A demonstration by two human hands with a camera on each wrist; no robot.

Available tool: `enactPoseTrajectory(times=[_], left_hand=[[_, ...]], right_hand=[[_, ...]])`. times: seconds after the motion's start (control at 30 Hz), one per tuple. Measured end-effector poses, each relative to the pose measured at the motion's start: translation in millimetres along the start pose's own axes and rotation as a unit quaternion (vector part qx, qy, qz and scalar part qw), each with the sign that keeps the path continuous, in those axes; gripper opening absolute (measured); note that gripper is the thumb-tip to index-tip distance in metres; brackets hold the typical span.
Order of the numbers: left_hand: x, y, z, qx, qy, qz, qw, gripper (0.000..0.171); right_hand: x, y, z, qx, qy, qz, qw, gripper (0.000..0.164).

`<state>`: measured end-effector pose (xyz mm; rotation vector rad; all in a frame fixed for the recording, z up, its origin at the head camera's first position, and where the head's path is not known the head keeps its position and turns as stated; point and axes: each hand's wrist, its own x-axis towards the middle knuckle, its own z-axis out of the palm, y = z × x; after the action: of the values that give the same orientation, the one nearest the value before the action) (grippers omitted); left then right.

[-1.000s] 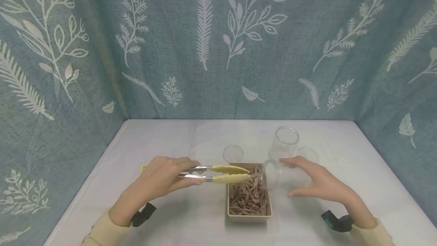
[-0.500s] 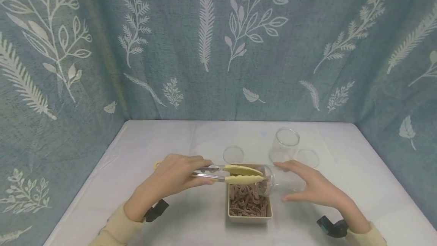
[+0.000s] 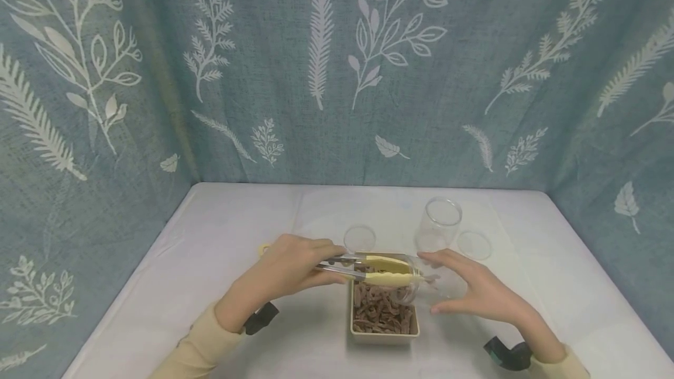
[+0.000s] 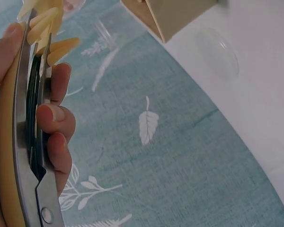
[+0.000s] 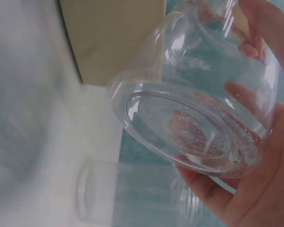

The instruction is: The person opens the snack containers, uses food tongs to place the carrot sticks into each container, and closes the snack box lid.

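Note:
My left hand grips metal tongs with yellow tips, its fingers around the handles in the left wrist view. In the head view, the tips reach into the mouth of a clear jar with a brown strip at their end. My right hand holds this clear jar tilted on its side, the mouth facing left above a beige rectangular box. Brown dried-looking strips fill the box. In the right wrist view the jar's base faces the camera, with fingers and thumb around its wall.
Behind my right hand stands another clear jar. A clear round lid lies behind the box, and a second clear lid lies right of the standing jar. A patterned blue-green curtain rises behind the white table.
The left hand has moved right, carrying the tongs from over the box into the jar's mouth. The right hand has brought the jar slightly left, over the box.

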<state>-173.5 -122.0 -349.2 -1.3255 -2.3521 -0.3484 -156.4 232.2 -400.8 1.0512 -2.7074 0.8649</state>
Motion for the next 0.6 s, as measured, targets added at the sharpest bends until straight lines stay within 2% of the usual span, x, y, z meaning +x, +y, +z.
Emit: enactPoseTrajectory(times=[0.27,0.6], left_hand=[[4.5,-0.2,4.6,-0.020,-0.013,-0.004,0.9997,0.039],[-3.5,-6.1,-5.5,-0.006,-0.009,-0.034,0.9994,0.041]], right_hand=[[0,4,0,0.001,-0.002,0.010,1.000,0.081],[-1,10,-2,0.010,-0.002,0.026,1.000,0.079]])
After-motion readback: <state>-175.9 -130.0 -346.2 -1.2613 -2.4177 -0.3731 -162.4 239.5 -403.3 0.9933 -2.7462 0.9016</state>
